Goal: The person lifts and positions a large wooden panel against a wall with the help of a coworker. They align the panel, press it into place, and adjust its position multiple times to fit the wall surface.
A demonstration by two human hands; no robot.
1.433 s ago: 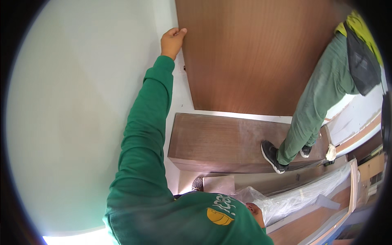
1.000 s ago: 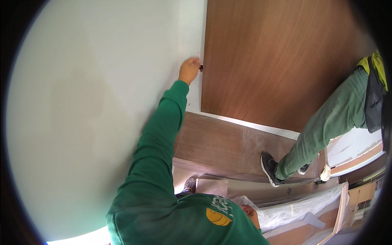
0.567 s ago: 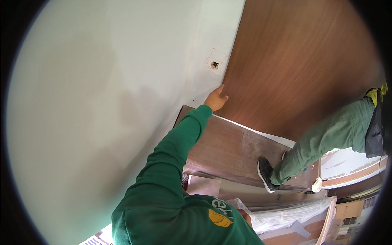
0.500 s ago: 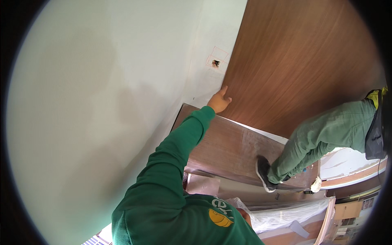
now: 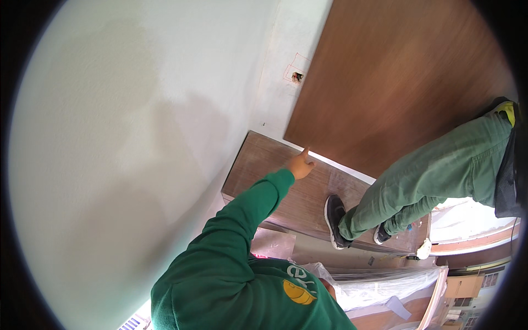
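My left hand [image 5: 301, 165] reaches out in a green sleeve. Its index finger is stretched out and its thumb stands apart, with nothing held. The fingertip lies at the lower edge of a large brown wood-grain panel [image 5: 379, 77], close to the panel's lower left corner; I cannot tell whether it touches. Under the hand runs a brown wood-grain platform [image 5: 258, 162], dusty on top. A pale strip [image 5: 344, 166] shows between panel and platform. Of my right side only a small patch of skin [image 5: 329, 287] shows past my sweater, fingers hidden.
Another person in green trousers [image 5: 434, 176] stands on the platform at right, one dark shoe [image 5: 336, 221] near my hand. In the white wall [image 5: 192, 71] is a cut hole [image 5: 297, 77] with wires, marked in red lines. Clear plastic sheeting [image 5: 374, 289] and cardboard boxes [image 5: 462, 286] are at lower right.
My left hand has moved down from the panel's left edge to its lower edge. The other person's foot appears farther left, and a second shoe shows. The view has shifted slightly.
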